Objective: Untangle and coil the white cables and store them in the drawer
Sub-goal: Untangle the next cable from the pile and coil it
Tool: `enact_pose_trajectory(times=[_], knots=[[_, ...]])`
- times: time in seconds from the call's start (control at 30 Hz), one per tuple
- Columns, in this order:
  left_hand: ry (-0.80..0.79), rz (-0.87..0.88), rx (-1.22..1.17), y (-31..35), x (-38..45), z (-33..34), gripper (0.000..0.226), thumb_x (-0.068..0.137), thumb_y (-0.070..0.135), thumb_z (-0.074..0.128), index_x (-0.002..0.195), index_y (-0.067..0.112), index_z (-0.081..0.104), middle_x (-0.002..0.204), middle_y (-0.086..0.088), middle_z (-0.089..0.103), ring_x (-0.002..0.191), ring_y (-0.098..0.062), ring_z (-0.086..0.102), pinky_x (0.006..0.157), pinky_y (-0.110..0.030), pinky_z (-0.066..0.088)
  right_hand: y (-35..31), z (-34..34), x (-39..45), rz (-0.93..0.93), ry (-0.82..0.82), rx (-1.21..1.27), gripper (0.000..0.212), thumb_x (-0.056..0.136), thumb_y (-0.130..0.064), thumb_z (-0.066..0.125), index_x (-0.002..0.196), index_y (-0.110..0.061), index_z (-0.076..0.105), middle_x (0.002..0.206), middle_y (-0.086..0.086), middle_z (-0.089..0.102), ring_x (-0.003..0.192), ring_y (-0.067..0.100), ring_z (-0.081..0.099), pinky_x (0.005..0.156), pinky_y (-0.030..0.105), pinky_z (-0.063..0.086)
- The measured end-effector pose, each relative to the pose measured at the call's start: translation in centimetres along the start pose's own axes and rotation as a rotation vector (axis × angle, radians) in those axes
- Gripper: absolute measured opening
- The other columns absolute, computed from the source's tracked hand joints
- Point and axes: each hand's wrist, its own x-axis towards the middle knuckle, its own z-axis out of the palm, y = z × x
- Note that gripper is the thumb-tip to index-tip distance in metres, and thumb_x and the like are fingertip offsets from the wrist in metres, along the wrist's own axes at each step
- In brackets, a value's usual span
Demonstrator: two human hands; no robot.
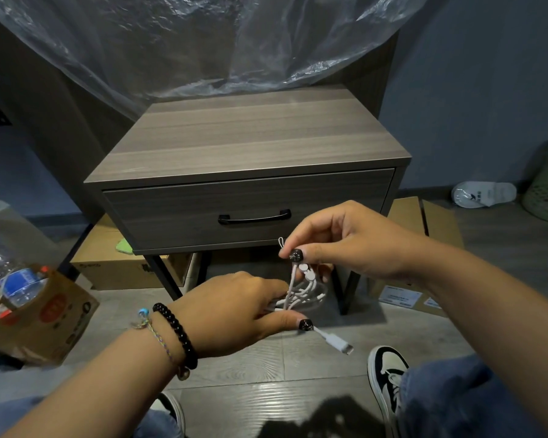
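My left hand (pixel 234 306) grips bundle of thin white cables (pixel 301 292) before shut grey wood-grain drawer (pixel 250 213); right hand (pixel 339 241) pinches loop; risk: hard pull tightens knot; dangling plug (pixel 339 343) snags.

L hand (pixel 234 306) sits low, below the drawer handle (pixel 254 216), palm down, fingers and thumb curled round the white cables (pixel 301 295). R hand (pixel 345 241) is higher, just below-right of that handle, thumb and forefinger pinching one cable strand. Both forearms reach in from the bottom corners; L wrist bent slightly inward.
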Motion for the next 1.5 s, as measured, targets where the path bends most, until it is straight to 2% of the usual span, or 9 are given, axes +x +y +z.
enact_pose_trajectory(times=[0.17,0.43,0.67,0.8,0.93,1.03,1.23,1.37,1.5], knots=[[0.093,0.072,0.1,0.4,-0.1,-0.2,0.064,0.074,0.077,0.018,0.111,0.038,0.052,0.059,0.013,0.044,0.053,-0.003,0.045,0.057,-0.018,0.038,0.2,0.0,0.1,0.037,-0.068,0.184,0.018,0.09,0.005,0.056,0.093,-0.007,0.068,0.084,0.011,0.069,0.07,0.018,0.063,0.059,0.022,0.054],[0.142,0.106,-0.01,-0.2,-0.2,-0.4,0.056,0.077,0.076,0.023,0.108,0.039,0.053,0.059,0.013,0.049,0.061,0.002,0.051,0.054,-0.014,0.035,0.2,-1.4,-0.1,0.035,-0.193,0.274,0.027,0.076,0.01,0.06,0.094,-0.003,0.075,0.101,0.016,0.068,0.094,0.026,0.066,0.085,0.028,0.054],[0.173,0.131,0.074,-0.7,-0.3,-0.1,0.071,0.076,0.083,0.018,0.087,0.027,0.058,0.062,0.007,0.054,0.057,-0.009,0.05,0.05,-0.02,0.039,-0.4,-1.3,-0.4,0.023,-0.135,0.054,0.021,0.074,0.003,0.074,0.089,-0.011,0.078,0.095,0.006,0.072,0.086,0.017,0.066,0.078,0.023,0.054],[0.163,0.132,0.134,-0.5,-0.3,0.0,0.066,0.077,0.08,0.02,0.083,0.026,0.056,0.063,0.006,0.053,0.056,-0.012,0.05,0.052,-0.022,0.041,-0.6,-1.4,-0.5,-0.006,-0.089,-0.116,0.012,0.074,-0.009,0.079,0.084,-0.015,0.078,0.093,0.001,0.07,0.081,0.02,0.063,0.077,0.034,0.053],[0.147,0.114,0.214,-0.9,-0.1,0.2,0.07,0.078,0.082,0.015,0.085,0.026,0.056,0.064,0.006,0.053,0.056,-0.011,0.049,0.054,-0.022,0.041,-0.3,-1.1,-0.4,-0.035,-0.055,-0.096,0.007,0.079,-0.008,0.075,0.085,-0.008,0.074,0.093,0.0,0.068,0.082,0.015,0.066,0.076,0.025,0.053],[0.074,0.069,0.268,-0.9,0.6,0.4,0.072,0.075,0.079,0.017,0.085,0.02,0.057,0.062,0.008,0.045,0.053,-0.01,0.042,0.056,-0.024,0.037,0.3,-0.7,0.0,-0.069,-0.004,-0.19,0.008,0.083,-0.006,0.07,0.086,-0.013,0.072,0.099,-0.001,0.068,0.092,0.014,0.067,0.084,0.032,0.055],[0.111,0.088,0.281,-0.5,1.8,1.3,0.049,0.084,0.071,0.027,0.077,0.024,0.041,0.066,0.006,0.043,0.056,-0.013,0.038,0.062,-0.027,0.041,0.5,0.2,0.4,-0.06,0.068,-0.065,0.007,0.09,-0.003,0.06,0.096,0.0,0.064,0.086,0.009,0.072,0.081,0.017,0.071,0.075,0.023,0.056],[0.3,0.245,0.138,-0.3,1.9,1.5,0.058,0.087,0.07,0.025,0.084,0.019,0.054,0.072,0.007,0.053,0.06,-0.011,0.046,0.06,-0.027,0.045,0.8,0.0,0.8,0.009,0.211,0.052,0.011,0.093,-0.008,0.057,0.098,0.0,0.063,0.068,0.005,0.066,0.064,0.013,0.061,0.062,0.019,0.05],[0.452,0.391,-0.421,1.5,1.6,1.6,0.024,0.092,0.055,0.044,0.083,0.035,0.055,0.066,0.021,0.052,0.06,0.005,0.051,0.058,-0.01,0.039,1.2,-0.1,1.1,0.115,0.256,0.032,0.014,0.09,-0.014,0.063,0.087,-0.002,0.066,0.063,0.003,0.062,0.054,0.009,0.054,0.052,0.017,0.043]])
